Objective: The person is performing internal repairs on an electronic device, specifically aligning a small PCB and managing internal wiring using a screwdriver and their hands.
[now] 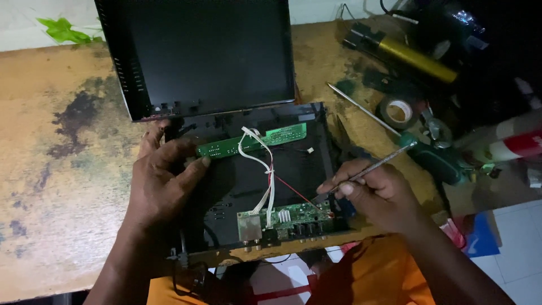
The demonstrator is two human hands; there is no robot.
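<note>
The right hand (377,191) pinches a thin metal tool (370,168) between thumb and fingers. The tool's long axis slants from upper right down to lower left, its tip by the green circuit board (293,219) at the near edge of the open black case (319,131). The left hand (162,179) lies palm down on the case's left side, fingers curled, thumb tip touching the long narrow green board (282,136) that runs left to right. White wires (264,169) join both boards. The case sits on a stained wooden bench (51,141). A screwdriver (389,125) and tape roll (398,111) lie to the right.
</note>
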